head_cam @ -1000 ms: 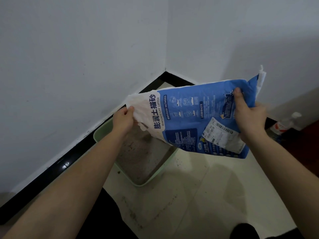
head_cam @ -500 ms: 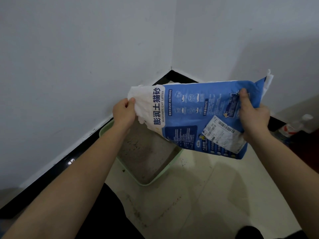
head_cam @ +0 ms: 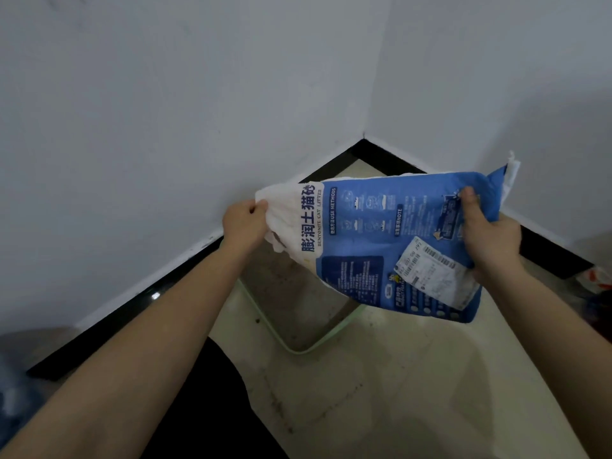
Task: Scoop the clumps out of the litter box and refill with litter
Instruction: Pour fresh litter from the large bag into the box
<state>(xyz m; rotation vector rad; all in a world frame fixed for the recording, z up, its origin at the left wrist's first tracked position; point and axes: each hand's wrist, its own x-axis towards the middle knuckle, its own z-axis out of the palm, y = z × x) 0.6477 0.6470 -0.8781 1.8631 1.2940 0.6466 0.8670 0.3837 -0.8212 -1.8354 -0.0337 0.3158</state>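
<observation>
We hold a blue and white litter bag [head_cam: 374,246] in the air between both hands, turned on its side. Our left hand [head_cam: 243,223] pinches the crumpled white end, fingers [head_cam: 256,207] curled tight round a bunch of the plastic. Our right hand [head_cam: 490,241] grips the blue end, thumb [head_cam: 468,202] pressed flat on the printed face, the other fingers wrapped behind the bag and hidden.

Just right of our left fingertips the white band carries large dark characters, 膨润土猫砂, with "BENTONITE CAT LITTER" in small capitals alongside. Toward our right thumb the blue panel reads "USE METHODS" beside rows of small pictures, then "NOTE"; the finer print is too small to read. Below our right thumb a white shipping label [head_cam: 433,273] with barcodes is stuck on the bag, its digits blurred.

Below the bag, between our two hands and lower, the pale green litter box [head_cam: 299,351] sits on the tiled floor [head_cam: 414,376] in the corner, against the black baseboard [head_cam: 139,299] of the white wall [head_cam: 165,111]. Grey litter [head_cam: 288,293] lies in it; the bag hides its far part. We cannot tell whether anything pours from the bag. Dark specks dot the floor nearer to us than our fingers. Well right of our right hand lies something red and white [head_cam: 596,281], too blurred to name.
</observation>
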